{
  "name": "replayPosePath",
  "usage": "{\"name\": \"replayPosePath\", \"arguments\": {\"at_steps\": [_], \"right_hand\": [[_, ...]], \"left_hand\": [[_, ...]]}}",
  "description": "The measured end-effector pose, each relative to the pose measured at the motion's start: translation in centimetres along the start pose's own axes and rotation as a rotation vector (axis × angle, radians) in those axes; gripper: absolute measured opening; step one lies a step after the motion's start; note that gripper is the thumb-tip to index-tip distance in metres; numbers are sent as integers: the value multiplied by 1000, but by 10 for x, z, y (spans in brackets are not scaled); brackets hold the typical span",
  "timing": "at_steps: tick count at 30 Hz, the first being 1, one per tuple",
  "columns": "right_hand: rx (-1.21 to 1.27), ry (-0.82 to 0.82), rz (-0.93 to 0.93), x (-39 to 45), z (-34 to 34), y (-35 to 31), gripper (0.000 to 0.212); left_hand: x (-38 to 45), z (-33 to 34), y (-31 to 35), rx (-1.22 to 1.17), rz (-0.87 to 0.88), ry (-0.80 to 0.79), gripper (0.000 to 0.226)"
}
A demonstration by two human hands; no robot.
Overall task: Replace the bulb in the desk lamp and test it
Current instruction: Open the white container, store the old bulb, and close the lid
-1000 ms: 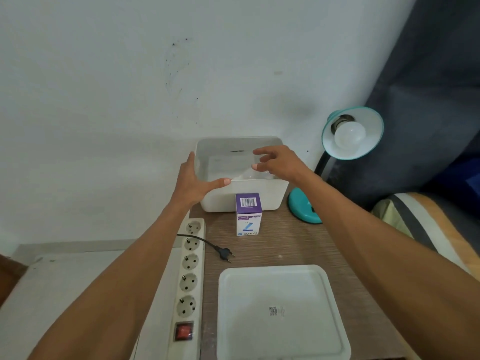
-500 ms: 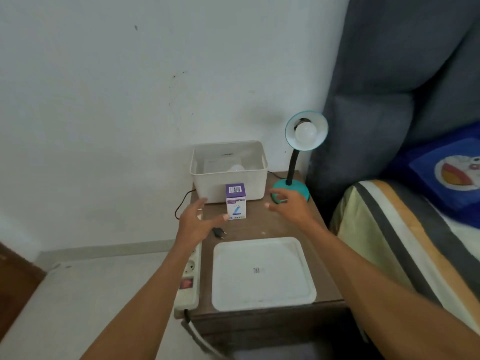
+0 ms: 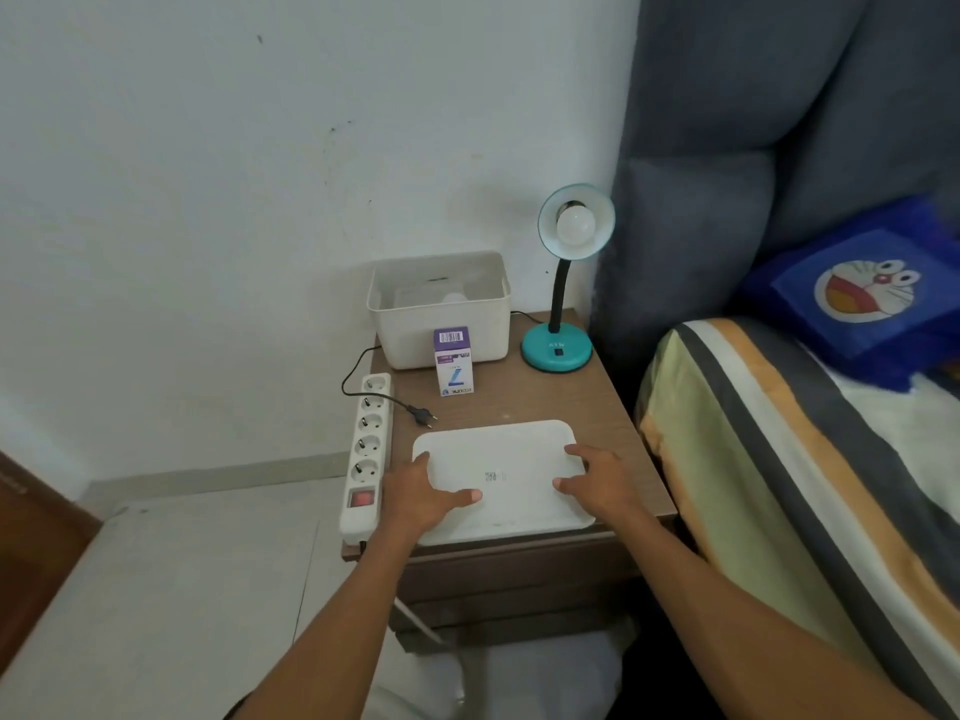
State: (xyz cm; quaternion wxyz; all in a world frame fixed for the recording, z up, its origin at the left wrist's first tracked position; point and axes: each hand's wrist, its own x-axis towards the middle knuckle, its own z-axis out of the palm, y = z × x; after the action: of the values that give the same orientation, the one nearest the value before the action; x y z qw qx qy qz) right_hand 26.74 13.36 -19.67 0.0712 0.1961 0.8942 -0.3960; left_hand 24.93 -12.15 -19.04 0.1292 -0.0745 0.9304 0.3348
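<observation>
A teal desk lamp (image 3: 557, 349) stands at the back right of the nightstand, with a white bulb (image 3: 575, 226) in its shade. Its black plug (image 3: 425, 415) lies loose on the wood beside the power strip (image 3: 366, 449). A purple and white bulb box (image 3: 454, 363) stands upright in front of an open white bin (image 3: 441, 330); a pale round object (image 3: 453, 298) shows inside the bin. My left hand (image 3: 415, 496) and right hand (image 3: 602, 483) rest on the left and right sides of a flat white lid (image 3: 509, 475), thumbs on top.
The brown nightstand (image 3: 597, 407) stands against a white wall. A bed with a striped cover (image 3: 779, 459) and a blue pillow (image 3: 857, 293) lies close on the right. The strip's red switch (image 3: 361, 498) is at the near end. Pale floor lies to the left.
Both hands have drawn back from the white bin to the lid at the front of the nightstand. The view has pulled back and now takes in the bed.
</observation>
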Motion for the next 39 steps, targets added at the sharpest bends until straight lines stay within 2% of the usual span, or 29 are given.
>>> {"name": "replayPosePath", "arguments": {"at_steps": [4,8,12,16,24,32,39], "right_hand": [[43,3,24,-1,3,-5,66],[105,-3,33,0,-5,-11,71],[119,70,-26,-1,-22,-26,70],[175,123,-118,6,-42,-64,71],[242,172,-270,47,-83,-160,74],[159,180,-335,127,-81,-230,73],[72,138,-300,188,-63,-244,72]], "left_hand": [[0,5,0,74,-38,7,119],[3,2,6,-31,25,91,114],[5,-12,18,-161,107,200,109],[9,-45,36,-327,159,272,109],[55,-132,77,-369,286,384,108],[144,-175,95,-381,257,393,104],[211,-177,97,-333,205,326,106]]}}
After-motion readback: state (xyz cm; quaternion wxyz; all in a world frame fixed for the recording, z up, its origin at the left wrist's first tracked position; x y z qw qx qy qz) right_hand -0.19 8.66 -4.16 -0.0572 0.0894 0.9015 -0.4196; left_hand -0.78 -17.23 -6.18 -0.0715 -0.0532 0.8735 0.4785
